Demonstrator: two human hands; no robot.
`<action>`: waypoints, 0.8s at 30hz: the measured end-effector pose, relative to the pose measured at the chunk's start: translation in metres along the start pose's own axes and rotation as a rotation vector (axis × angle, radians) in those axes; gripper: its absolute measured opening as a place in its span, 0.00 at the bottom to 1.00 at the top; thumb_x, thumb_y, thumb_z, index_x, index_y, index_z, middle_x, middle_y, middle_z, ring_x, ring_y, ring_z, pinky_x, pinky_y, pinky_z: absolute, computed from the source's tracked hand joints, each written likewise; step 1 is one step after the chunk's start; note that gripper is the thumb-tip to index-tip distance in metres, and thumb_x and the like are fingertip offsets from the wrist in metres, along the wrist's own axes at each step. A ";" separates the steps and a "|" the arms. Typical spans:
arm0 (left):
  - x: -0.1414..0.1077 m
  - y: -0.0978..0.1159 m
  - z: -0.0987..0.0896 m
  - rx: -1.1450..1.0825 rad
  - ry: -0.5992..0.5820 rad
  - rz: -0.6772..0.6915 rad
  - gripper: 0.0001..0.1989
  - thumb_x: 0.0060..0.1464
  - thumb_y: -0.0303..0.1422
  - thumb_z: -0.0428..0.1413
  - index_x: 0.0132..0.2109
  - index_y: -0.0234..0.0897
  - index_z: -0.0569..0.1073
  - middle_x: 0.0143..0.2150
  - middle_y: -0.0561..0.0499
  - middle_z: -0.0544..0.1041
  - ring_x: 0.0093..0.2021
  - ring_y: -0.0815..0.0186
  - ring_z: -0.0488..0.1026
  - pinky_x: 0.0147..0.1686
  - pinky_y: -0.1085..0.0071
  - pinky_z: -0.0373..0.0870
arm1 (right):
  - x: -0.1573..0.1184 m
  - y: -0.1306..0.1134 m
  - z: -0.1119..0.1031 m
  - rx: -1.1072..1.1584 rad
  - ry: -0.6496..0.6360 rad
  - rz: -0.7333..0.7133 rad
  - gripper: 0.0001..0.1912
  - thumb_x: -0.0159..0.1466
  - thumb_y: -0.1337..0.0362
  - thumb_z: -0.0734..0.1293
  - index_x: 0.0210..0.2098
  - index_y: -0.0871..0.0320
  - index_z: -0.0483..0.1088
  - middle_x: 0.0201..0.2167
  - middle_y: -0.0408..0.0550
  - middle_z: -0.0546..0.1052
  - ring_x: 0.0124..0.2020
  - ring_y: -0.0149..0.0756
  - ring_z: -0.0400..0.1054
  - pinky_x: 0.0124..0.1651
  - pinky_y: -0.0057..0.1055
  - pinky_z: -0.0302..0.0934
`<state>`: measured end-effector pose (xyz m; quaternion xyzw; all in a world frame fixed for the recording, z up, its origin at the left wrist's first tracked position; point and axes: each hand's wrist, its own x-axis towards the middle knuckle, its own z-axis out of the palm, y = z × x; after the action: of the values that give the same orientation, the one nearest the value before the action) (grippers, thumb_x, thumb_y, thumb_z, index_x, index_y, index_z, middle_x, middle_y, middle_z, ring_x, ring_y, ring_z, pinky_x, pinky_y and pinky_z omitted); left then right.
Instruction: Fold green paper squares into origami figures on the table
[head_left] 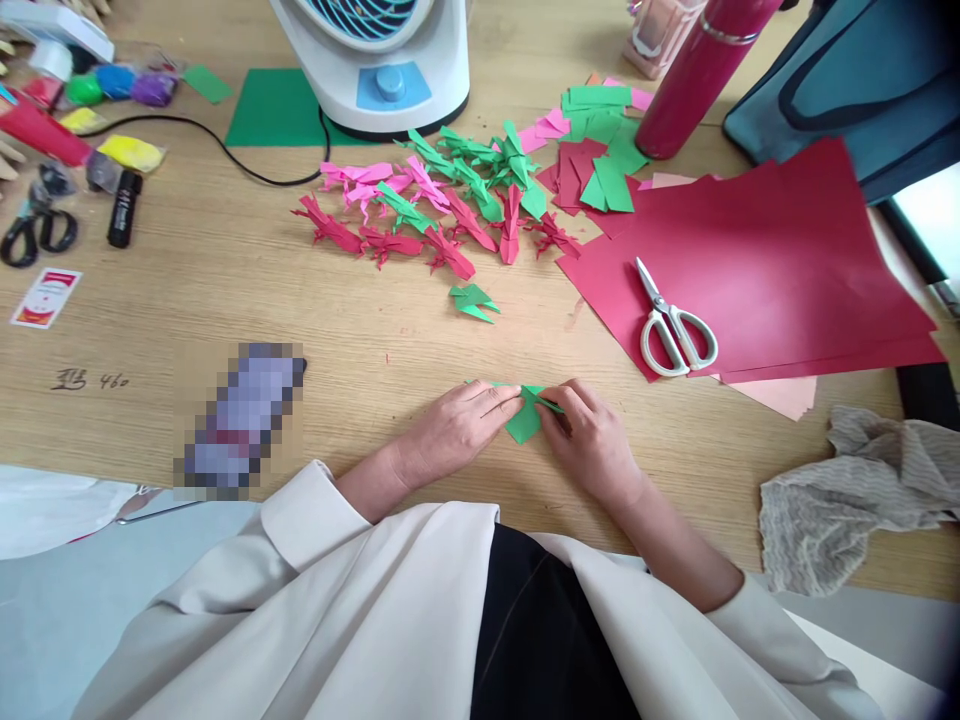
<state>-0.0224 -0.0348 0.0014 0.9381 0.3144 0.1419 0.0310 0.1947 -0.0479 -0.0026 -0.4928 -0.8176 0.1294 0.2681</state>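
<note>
A small green piece of folded paper (524, 424) lies on the table between my hands, its lower end pointed. My left hand (466, 418) rests flat over its left side, fingers stretched out and pressing it down. On the other side, my right hand (589, 430) pinches a folded right flap between thumb and fingers. Beyond them sits a separate folded green paper piece (472, 300). Farther back are several folded paper figures in red, pink and green, among them a red figure (510, 228).
White-handled scissors (679, 335) lie on red paper sheets (780, 260) at right. A fan (390, 80) and a red bottle (701, 75) stand at the back. A blurred phone (244, 415) lies at left, black-handled scissors (37, 230) farther off. A crumpled cloth (855, 500) drapes the right edge.
</note>
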 end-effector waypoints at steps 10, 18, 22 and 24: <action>-0.001 0.000 0.000 0.031 -0.014 0.005 0.16 0.66 0.26 0.48 0.58 0.31 0.71 0.56 0.43 0.76 0.50 0.62 0.73 0.53 0.64 0.73 | -0.001 -0.003 0.001 -0.005 0.040 0.030 0.07 0.68 0.71 0.60 0.40 0.57 0.70 0.32 0.48 0.72 0.31 0.35 0.67 0.35 0.31 0.61; -0.002 0.000 0.001 0.020 -0.042 0.004 0.17 0.67 0.26 0.46 0.59 0.31 0.69 0.56 0.43 0.76 0.52 0.62 0.73 0.54 0.65 0.71 | -0.008 0.000 -0.008 -0.186 0.015 -0.233 0.09 0.67 0.75 0.62 0.44 0.59 0.70 0.40 0.52 0.77 0.37 0.38 0.69 0.39 0.35 0.62; -0.001 -0.001 0.001 0.007 -0.017 0.003 0.16 0.67 0.26 0.47 0.59 0.31 0.69 0.55 0.44 0.76 0.52 0.62 0.73 0.54 0.65 0.72 | -0.010 0.004 -0.009 -0.215 -0.028 -0.318 0.10 0.68 0.75 0.61 0.45 0.60 0.71 0.43 0.54 0.78 0.39 0.38 0.69 0.39 0.36 0.62; -0.001 0.000 0.001 0.002 -0.012 -0.001 0.16 0.67 0.26 0.46 0.58 0.31 0.70 0.55 0.45 0.76 0.52 0.63 0.73 0.54 0.66 0.71 | -0.012 0.006 -0.009 -0.224 -0.048 -0.335 0.11 0.68 0.74 0.61 0.46 0.60 0.71 0.45 0.55 0.78 0.39 0.39 0.70 0.39 0.37 0.62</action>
<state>-0.0231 -0.0349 0.0003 0.9388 0.3147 0.1362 0.0320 0.2082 -0.0559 -0.0017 -0.3736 -0.9035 0.0031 0.2099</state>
